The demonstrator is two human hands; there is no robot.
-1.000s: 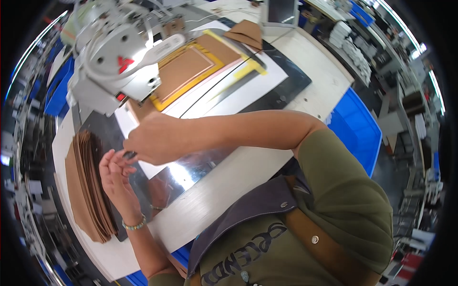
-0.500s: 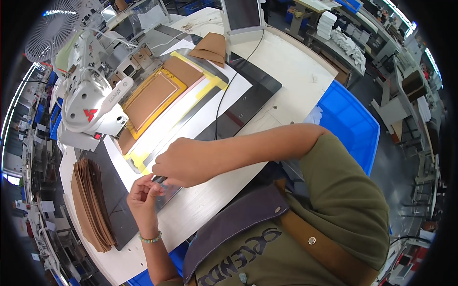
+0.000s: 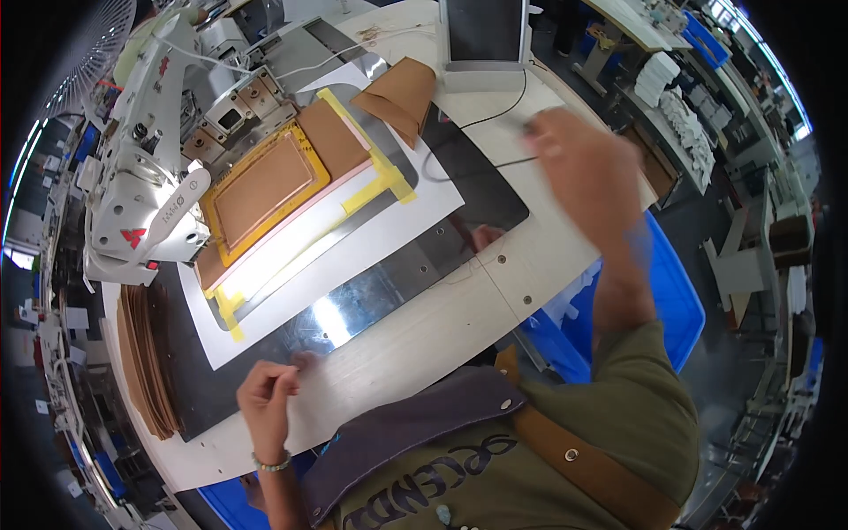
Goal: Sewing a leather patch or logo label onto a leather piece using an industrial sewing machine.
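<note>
My left hand (image 3: 267, 396) is over the table's front edge, its thumb and fingertips pinched together; whatever is between them is too small to make out. My right hand (image 3: 587, 172) is raised at the right side of the table, blurred, with a small dark thing (image 3: 531, 129) at its curled fingertips. Beyond the left hand, a yellow frame (image 3: 311, 152) lies over a brown panel (image 3: 265, 190) beside the white sewing machine head (image 3: 146, 208). Yellow tape (image 3: 399, 183) edges the plate under it, on a white sheet (image 3: 439, 196).
Brown pieces stand stacked (image 3: 146, 371) at the left. A folded brown piece (image 3: 402, 95) lies behind the panel, near a screen (image 3: 484, 34). A black cable (image 3: 499, 115) runs from it. A blue bin (image 3: 676, 305) stands right of the table. A fan (image 3: 93, 53) is at the far left.
My right hand has left my left hand and swung right and away from me, taking the small dark thing along. The left hand stays near the table's front edge, still pinched.
</note>
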